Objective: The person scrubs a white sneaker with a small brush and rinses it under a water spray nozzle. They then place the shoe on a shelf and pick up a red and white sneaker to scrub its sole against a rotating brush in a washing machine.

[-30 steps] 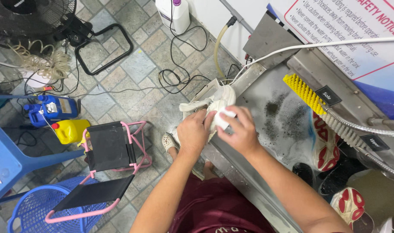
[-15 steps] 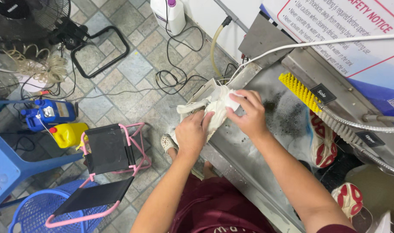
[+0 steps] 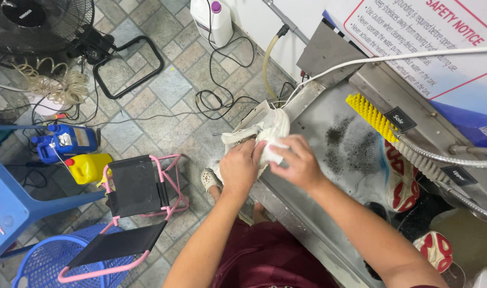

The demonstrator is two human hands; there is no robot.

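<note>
Head view: our left hand [image 3: 239,166] is clamped around the white shoe [image 3: 260,130] at frame centre, over the left edge of the metal wash tray [image 3: 318,114]. Our right hand [image 3: 298,162] presses a white cloth [image 3: 272,153] against the shoe, fingers closed on it. Yellow brush [image 3: 370,114] upper right, pink folding stool [image 3: 139,194] lower left.

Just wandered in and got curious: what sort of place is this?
Probably a shoe-cleaning workshop. A wet metal wash trough holds a yellow brush and sneakers with red-and-white soles, and both hands work on a white shoe at its edge.
</note>
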